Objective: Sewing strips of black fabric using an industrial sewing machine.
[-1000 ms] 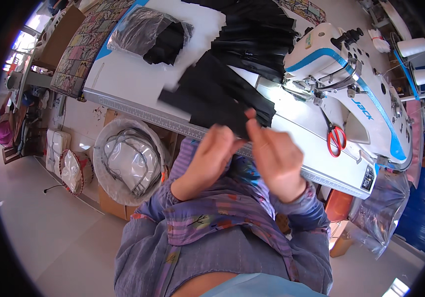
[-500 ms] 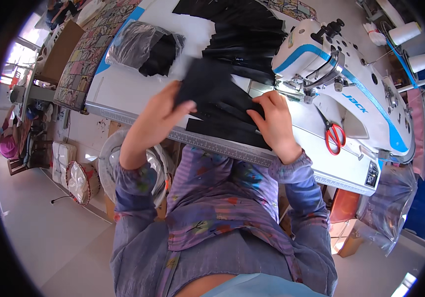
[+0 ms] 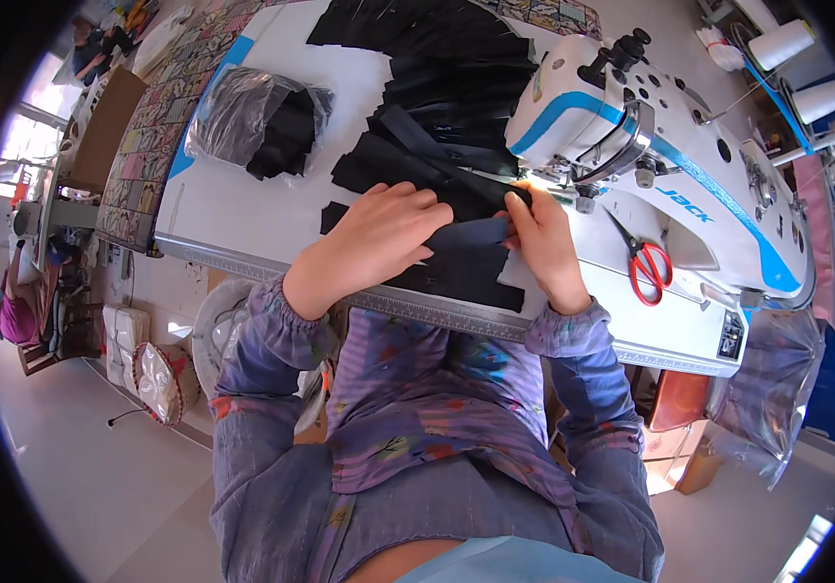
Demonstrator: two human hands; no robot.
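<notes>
Black fabric pieces [image 3: 456, 270] lie in front of me on the white sewing table, left of the sewing machine's needle. My left hand [image 3: 383, 228] rests on the cloth with its fingers bent, pressed against the near piece; its fingertips are partly hidden. With thumb and fingers, my right hand [image 3: 536, 238] pinches the right edge of a black fabric piece close to the needle area. Behind both hands, a pile of pleated black fabric [image 3: 437, 73] spreads toward the table's far side. The white and blue sewing machine [image 3: 621, 126] stands at the right.
Red-handled scissors [image 3: 648, 272] lie on the table right of my right hand. A clear plastic bag with black cloth [image 3: 257, 121] sits at the left. White thread cones [image 3: 782, 44] stand at the far right. A ruler strip [image 3: 417, 309] runs along the near edge.
My left hand has come down and to the right, laying the lifted black piece onto the cloth. The right hand stays at the fabric's right edge.
</notes>
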